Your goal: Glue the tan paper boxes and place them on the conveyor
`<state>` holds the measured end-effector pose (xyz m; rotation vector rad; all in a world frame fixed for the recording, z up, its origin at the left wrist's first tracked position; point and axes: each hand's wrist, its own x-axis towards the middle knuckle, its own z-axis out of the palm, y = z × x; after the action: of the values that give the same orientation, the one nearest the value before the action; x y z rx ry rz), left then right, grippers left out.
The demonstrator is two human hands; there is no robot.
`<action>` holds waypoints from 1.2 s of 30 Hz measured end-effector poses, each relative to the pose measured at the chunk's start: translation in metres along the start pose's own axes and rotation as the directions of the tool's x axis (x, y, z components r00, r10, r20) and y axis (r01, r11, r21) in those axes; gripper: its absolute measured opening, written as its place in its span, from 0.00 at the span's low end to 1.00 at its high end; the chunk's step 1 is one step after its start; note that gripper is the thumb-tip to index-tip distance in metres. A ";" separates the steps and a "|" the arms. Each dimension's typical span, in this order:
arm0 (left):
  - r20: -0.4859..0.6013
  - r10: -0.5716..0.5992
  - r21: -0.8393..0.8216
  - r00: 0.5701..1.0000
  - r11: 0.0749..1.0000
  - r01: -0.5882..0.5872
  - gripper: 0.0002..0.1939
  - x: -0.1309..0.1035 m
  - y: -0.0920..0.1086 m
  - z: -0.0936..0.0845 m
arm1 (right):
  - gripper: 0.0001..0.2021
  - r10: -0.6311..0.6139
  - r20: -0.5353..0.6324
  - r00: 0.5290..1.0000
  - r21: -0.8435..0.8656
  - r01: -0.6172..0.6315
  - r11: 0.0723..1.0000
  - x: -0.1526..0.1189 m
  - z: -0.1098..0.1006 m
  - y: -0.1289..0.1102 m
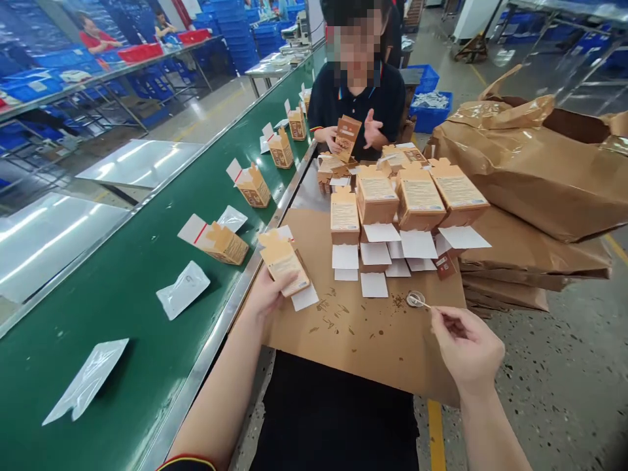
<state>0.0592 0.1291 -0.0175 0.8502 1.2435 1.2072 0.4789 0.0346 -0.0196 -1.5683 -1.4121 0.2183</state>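
Left hand is gripping a tan printed cardboard box near the silver metal rail, probably to steady it; right hand pinches a thin white stick at a small clear round dish. Stacked tan cardboard boxes crowd the brown cardboard surface's far side, leaving elbow room up front.

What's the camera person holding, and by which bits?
Left hand: a box, by its lower left side. Right hand: a thin stick, by the end away from the dish.
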 end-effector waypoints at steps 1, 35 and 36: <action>0.004 0.004 -0.003 1.000 1.000 -0.004 0.46 -0.005 -0.006 0.003 | 0.14 -0.005 -0.001 1.000 0.052 0.005 0.999 -0.005 0.003 -0.009; -0.058 0.241 0.567 0.969 0.806 -0.167 0.45 -0.048 -0.055 0.011 | 0.11 -0.063 0.292 0.954 0.307 -0.032 0.951 -0.029 0.048 -0.062; -0.068 0.255 0.585 0.965 0.793 -0.168 0.45 -0.049 -0.054 0.011 | 0.12 -0.062 0.290 0.955 0.305 -0.031 0.952 -0.030 0.046 -0.061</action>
<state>0.0850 0.0718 -0.0565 1.3996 1.7119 1.0858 0.3979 0.0242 -0.0116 -1.3022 -1.5343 0.6569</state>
